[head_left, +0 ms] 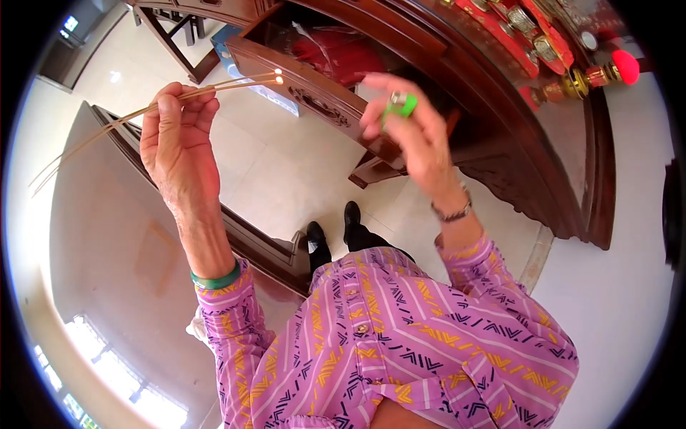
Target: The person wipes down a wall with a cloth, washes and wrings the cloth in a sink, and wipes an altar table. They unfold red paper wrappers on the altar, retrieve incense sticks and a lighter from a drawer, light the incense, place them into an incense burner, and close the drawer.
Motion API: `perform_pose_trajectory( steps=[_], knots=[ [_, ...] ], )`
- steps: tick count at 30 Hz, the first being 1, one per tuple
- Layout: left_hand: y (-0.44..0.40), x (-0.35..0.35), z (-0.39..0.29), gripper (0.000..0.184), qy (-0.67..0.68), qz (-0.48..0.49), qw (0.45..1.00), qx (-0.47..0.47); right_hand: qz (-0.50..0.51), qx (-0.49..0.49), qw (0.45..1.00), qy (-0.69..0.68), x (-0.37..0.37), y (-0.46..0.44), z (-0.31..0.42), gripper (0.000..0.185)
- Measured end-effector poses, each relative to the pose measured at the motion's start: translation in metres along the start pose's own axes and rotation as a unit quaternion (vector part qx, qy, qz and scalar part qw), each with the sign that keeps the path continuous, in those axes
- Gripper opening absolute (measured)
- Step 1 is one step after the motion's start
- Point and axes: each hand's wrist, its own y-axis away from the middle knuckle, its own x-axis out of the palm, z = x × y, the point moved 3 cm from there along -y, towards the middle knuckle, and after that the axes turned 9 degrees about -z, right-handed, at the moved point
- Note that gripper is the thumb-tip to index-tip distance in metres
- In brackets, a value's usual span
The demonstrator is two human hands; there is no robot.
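Thin incense sticks (136, 114) are pinched between the thumb and fingers of my left hand (182, 143), at the left of the head view. Two bright glowing tips show at their right end, near the drawer front. My right hand (414, 139), slightly smeared by motion, is closed around a green lighter (401, 104) with a metal top. No flame can be made out on it. The lighter is apart from the sticks, to the right of their tips. Some fingers of my right hand stretch toward the open drawer (289, 82).
Red wrapped material (332, 57) lies inside the drawer of a dark wooden cabinet (493, 107). Red and gold altar items (536, 43) and a red-topped lamp (624, 67) stand on the cabinet. A blue and white box (232, 61) is behind the drawer. A polished table (136, 236) is at left.
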Motion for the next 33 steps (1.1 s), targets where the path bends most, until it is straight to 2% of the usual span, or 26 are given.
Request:
perform_pose_trajectory(
  steps=[2,3,5,6,8,9,13,15,16,18,25,27,28,30,32,33],
  knots=[
    [0.0,-0.003,0.0,0.02,0.005,0.008,1.0,-0.003,-0.016,-0.091,0.979,0.183,-0.022,-0.02,-0.009,0.034],
    [0.0,-0.001,0.0,0.02,0.008,0.015,1.0,0.0,-0.02,-0.088,0.978,0.188,-0.034,-0.028,-0.017,0.034],
    [0.0,0.0,0.0,0.02,0.01,-0.006,1.0,-0.002,0.083,-0.026,0.916,0.393,-0.048,-0.041,-0.041,0.037],
    [0.0,-0.003,-0.001,0.02,0.01,0.0,1.0,-0.006,0.081,-0.025,0.914,0.396,-0.051,-0.047,-0.047,0.037],
    [0.0,-0.004,0.002,0.02,0.014,-0.002,1.0,-0.01,0.192,0.022,0.833,0.519,-0.051,-0.051,-0.065,0.035],
    [0.0,-0.005,0.003,0.02,0.017,-0.005,1.0,-0.013,0.178,-0.008,0.846,0.502,-0.048,-0.052,-0.064,0.031],
    [0.006,-0.007,0.006,0.02,0.012,-0.053,0.998,-0.023,0.202,-0.025,0.834,0.512,-0.046,-0.065,-0.07,0.028],
    [0.008,-0.01,0.007,0.019,0.017,-0.075,0.997,-0.021,0.205,-0.041,0.799,0.564,-0.047,-0.068,-0.07,0.03],
    [0.008,-0.012,0.007,0.019,0.021,-0.094,0.995,-0.024,0.207,-0.045,0.798,0.564,-0.046,-0.068,-0.068,0.03],
    [0.009,-0.014,0.005,0.018,0.024,-0.111,0.993,-0.019,0.197,0.001,0.739,0.644,-0.048,-0.066,-0.063,0.039],
    [0.014,-0.021,0.006,0.018,0.028,-0.132,0.991,-0.011,0.212,-0.023,0.693,0.689,-0.044,-0.068,-0.065,0.044],
    [0.015,-0.021,0.006,0.018,0.034,-0.135,0.99,-0.016,0.201,-0.013,0.683,0.702,-0.04,-0.063,-0.051,0.038],
    [0.015,-0.021,0.005,0.018,0.034,-0.138,0.99,-0.013,0.205,-0.016,0.682,0.702,-0.037,-0.061,-0.045,0.038],
    [0.015,-0.023,0.006,0.019,0.039,-0.153,0.987,-0.014,0.159,-0.11,0.754,0.627,-0.027,-0.06,-0.02,0.024],
    [0.014,-0.026,0.005,0.019,0.034,-0.135,0.99,-0.019,0.193,-0.125,0.852,0.471,-0.007,-0.062,0.018,0.024],
    [0.014,-0.026,0.005,0.018,0.032,-0.132,0.99,-0.02,0.239,-0.07,0.909,0.335,0.005,-0.06,0.036,0.026]
  ],
)
